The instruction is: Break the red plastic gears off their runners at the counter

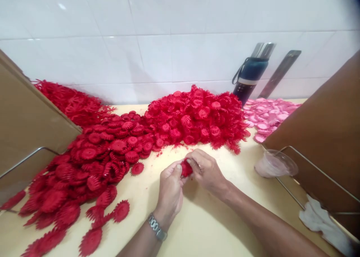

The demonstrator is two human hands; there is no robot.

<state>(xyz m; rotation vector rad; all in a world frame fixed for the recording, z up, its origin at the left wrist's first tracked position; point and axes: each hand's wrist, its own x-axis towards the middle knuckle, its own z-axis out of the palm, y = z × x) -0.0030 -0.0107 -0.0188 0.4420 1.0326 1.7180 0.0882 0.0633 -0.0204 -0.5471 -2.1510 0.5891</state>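
The red piece [186, 168] sits just below the centre of the frame, over the bare table [216, 227], between the two hands. The left hand [170, 187] has its thumb pressed on the near left side of the piece, its fingers bent behind; the right hand [207, 172] pinches the upper right edge between thumb and curled fingertips. Both sets of fingers are clamped on the same small piece.

The step in hand looks like fine work on the rim. To do it well, the left pinch should probably stay steady and light, gripping the solid middle so the thin teeth are not crushed, while the right fingertips work a little of the edge at a time. Turning the piece in small, even steps would likely keep the rim uniform; a hard tug could tear a tooth. Working over the pale surface helps, since the red shows clearly there.

The piece is deep red and looks soft and thin; the fingers hide most of its outline, and whether it is one layer or several I cannot tell. The loose disc [137, 169] at centre left is round, with a toothed rim and a flatter middle.
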